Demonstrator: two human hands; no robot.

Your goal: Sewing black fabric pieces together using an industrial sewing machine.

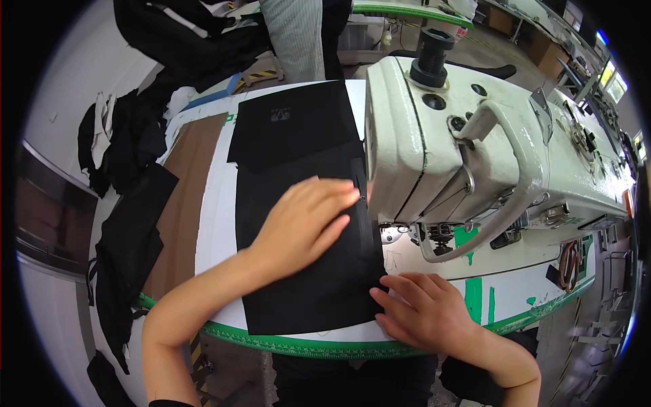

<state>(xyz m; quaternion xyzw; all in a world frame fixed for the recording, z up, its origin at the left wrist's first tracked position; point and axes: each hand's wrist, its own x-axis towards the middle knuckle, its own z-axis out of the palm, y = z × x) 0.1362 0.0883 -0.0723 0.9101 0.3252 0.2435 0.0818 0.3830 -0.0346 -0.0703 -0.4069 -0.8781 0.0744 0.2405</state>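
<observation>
Head view: zipper [366, 234] lies on black fabric panel [298, 302], stitching unclear; left hand [298, 220] flat atop, right hand [427, 311] loosely open, near right.

The fabric panel [291, 305] lies on the bench [217, 203], left of the sewing machine [400, 136]. The left hand [305, 220] is on the panel; the right hand [424, 312] is at its near right corner. A measuring tape [305, 349] follows the bench's near edge. Loose fabric pieces [129, 234] lie along the left side.
</observation>
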